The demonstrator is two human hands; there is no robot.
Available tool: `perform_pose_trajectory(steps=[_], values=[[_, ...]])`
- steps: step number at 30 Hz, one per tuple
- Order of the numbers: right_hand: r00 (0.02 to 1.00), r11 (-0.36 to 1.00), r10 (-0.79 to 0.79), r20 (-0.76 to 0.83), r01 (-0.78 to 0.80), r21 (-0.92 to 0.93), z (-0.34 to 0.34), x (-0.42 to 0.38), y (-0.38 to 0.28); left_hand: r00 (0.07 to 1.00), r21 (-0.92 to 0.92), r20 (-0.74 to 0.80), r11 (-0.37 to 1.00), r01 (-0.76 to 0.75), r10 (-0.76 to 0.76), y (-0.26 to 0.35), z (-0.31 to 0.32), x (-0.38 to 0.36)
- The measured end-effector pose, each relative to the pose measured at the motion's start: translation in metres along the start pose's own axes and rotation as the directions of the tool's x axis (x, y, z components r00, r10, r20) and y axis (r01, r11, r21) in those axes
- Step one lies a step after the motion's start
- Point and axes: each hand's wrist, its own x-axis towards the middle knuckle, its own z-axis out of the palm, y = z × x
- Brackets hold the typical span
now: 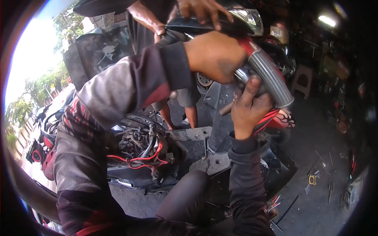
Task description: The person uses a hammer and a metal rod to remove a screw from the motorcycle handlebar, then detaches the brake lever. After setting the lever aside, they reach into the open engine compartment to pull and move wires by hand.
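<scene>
Across the view from eight o'clock to two stretches one partly dismantled scooter point(218, 135). Beyond it, between two and three, stands one plastic stool point(302, 80). The scooter's single ribbed grey handlebar grip point(272, 78) sits at two o'clock, its long axis slanting from eleven to five. Of the wearer's two hands, the right hand point(252, 107) is nearer, with the grip at its one o'clock; from the left hand point(216, 57) it lies toward four. The left is curled, the right crooked with thumb raised; what either clasps cannot be told. One co-worker's two hands point(206, 11) are near twelve. One shiny metal cylinder point(241, 74) shows between the wearer's hands
</scene>
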Motion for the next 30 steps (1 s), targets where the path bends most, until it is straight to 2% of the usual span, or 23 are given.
perform_pose_trajectory(steps=[1,2,3,4,6,7,8,10,11,12,13,15,16,17,18,19,20,21,22,24,26,27,30], values=[[0.994,0.969,0.101,-0.04,-0.089,0.23,-0.001,-0.003,-0.012,0.999,0.026,-0.032,1.0,0.014,-0.013,0.001,0.001,0.0],[0.977,0.877,0.207,-0.056,-0.159,0.454,-0.003,-0.009,-0.019,1.0,0.019,-0.023,1.0,0.007,-0.006,0.001,0.004,0.001],[0.985,0.844,0.125,-0.121,-0.041,0.535,-0.009,-0.019,-0.014,0.998,0.053,-0.067,0.999,0.002,0.002,0.001,0.008,0.0],[0.984,0.843,0.129,-0.119,-0.045,0.536,-0.016,-0.029,-0.018,0.993,0.09,-0.116,0.996,0.002,0.008,0.001,0.01,-0.001],[0.956,0.722,0.284,-0.076,-0.161,0.673,-0.026,-0.044,-0.027,0.993,0.098,-0.119,0.995,0.007,0.005,-0.001,0.011,-0.004],[0.941,0.81,0.335,-0.047,-0.262,0.525,-0.02,-0.054,-0.024,0.993,0.098,-0.12,0.995,0.003,0.009,0.0,0.012,-0.003],[0.938,0.81,0.342,-0.053,-0.265,0.522,-0.023,-0.054,-0.023,0.993,0.094,-0.115,0.996,-0.004,0.014,0.001,0.013,-0.002],[0.867,0.742,0.487,0.107,-0.476,0.472,-0.033,-0.048,-0.017,0.987,0.125,-0.158,0.992,-0.003,0.022,0.0,0.015,-0.004],[0.871,0.742,0.476,0.118,-0.471,0.477,-0.049,-0.041,-0.012,0.986,0.135,-0.165,0.991,0.01,0.013,-0.002,0.013,-0.004],[0.963,0.591,0.242,0.12,-0.245,0.768,-0.083,-0.033,-0.009,0.986,0.115,-0.165,0.993,-0.008,0.026,-0.001,0.012,-0.004],[0.993,0.507,0.117,0.013,-0.071,0.859,-0.113,-0.018,-0.014,0.986,0.092,-0.164,0.996,-0.019,0.034,0.0,0.012,-0.004],[0.928,0.528,-0.017,-0.372,0.325,0.785,-0.148,0.009,-0.037,0.985,0.091,-0.171,0.996,-0.002,0.017,0.0,0.015,-0.004],[0.896,0.585,-0.051,-0.442,0.385,0.714,-0.139,-0.001,-0.037,0.982,0.099,-0.185,0.995,-0.012,0.03,-0.002,0.012,-0.004],[0.918,0.765,-0.09,-0.387,0.313,0.563,-0.111,-0.025,-0.026,0.985,0.106,-0.172,0.994,-0.011,0.029,0.0,0.01,-0.005],[0.971,0.958,-0.1,-0.215,0.152,0.243,-0.074,-0.056,-0.014,0.984,0.101,-0.176,0.995,-0.014,0.032,-0.002,0.011,-0.002],[0.995,0.988,0.102,0.013,-0.102,0.119,-0.041,-0.083,0.0,0.98,0.136,-0.197,0.991,0.007,0.02,-0.009,0.011,0.002],[0.914,0.916,0.351,0.204,-0.38,0.129,-0.019,-0.103,0.004,0.984,0.146,-0.18,0.989,0.013,0.014,-0.007,0.018,-0.002],[0.878,0.857,0.416,0.237,-0.466,0.221,-0.009,-0.116,0.01,0.97,0.152,-0.232,0.988,-0.033,0.068,-0.007,0.022,-0.005],[0.904,0.831,0.378,0.201,-0.426,0.357,-0.004,-0.109,0.003,0.973,0.143,-0.22,0.989,-0.039,0.07,-0.008,0.018,-0.008],[0.946,0.808,0.322,0.044,-0.299,0.508,-0.007,-0.073,-0.013,0.966,0.131,-0.232,0.988,-0.083,0.112,-0.007,0.018,-0.011],[0.951,0.78,0.304,-0.056,-0.215,0.588,-0.005,-0.035,-0.018,0.963,0.158,-0.246,0.985,-0.07,0.109,-0.005,0.02,-0.014],[0.962,0.889,0.267,-0.057,-0.223,0.401,-0.003,-0.02,-0.017,0.953,0.194,-0.275,0.978,-0.073,0.126,-0.005,0.019,-0.012],[0.981,0.979,0.192,-0.04,-0.188,0.077,0.001,-0.001,-0.023,0.937,0.209,-0.318,0.975,-0.078,0.143,-0.006,0.024,-0.009]])
